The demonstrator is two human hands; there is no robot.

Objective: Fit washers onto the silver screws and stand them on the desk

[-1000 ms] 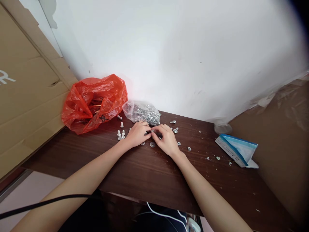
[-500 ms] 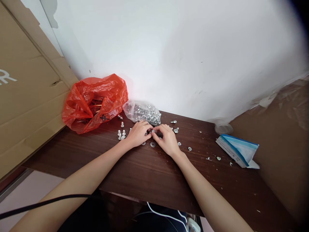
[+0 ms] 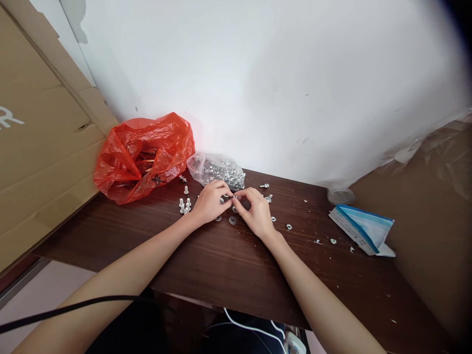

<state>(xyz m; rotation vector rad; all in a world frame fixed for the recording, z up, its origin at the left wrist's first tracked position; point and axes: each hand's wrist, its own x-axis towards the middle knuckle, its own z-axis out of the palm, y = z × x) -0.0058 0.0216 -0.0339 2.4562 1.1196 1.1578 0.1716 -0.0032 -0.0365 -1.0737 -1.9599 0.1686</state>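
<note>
Both hands meet over a small silvery metal fastener (image 3: 233, 197), too small to tell whether it is a bolt, a nut or the two together. It glints between the fingertips, held just in front of the clear plastic bag (image 3: 217, 170) and slightly above the counter (image 3: 228, 265). The left hand (image 3: 209, 202) has its thumb and forefinger pinched on the piece from one side; the right hand (image 3: 255, 212) has its grip closed on it from the other, fingers curled in tight.

The clear plastic bag is thin and crinkled, heaped with shiny zinc-coloured hardware. Just left of it lies a red plastic bag (image 3: 142, 156), glossy and rumpled, with dark shapes showing through. In front of the clear bag and left of the hands, a few short bolts (image 3: 184, 204) stand on their flat heads. A round flat washer (image 3: 232, 220) lies on the counter below the hands, and more washers (image 3: 288, 226) lie scattered to the right of them. The counter is dark wood-grain laminate, smooth, flecked with pale crumbs. Well right of the clear bag rests a blue and white paper packet (image 3: 363, 228), and a wall of brown corrugated cardboard (image 3: 40, 147) rises far to its left.
</note>
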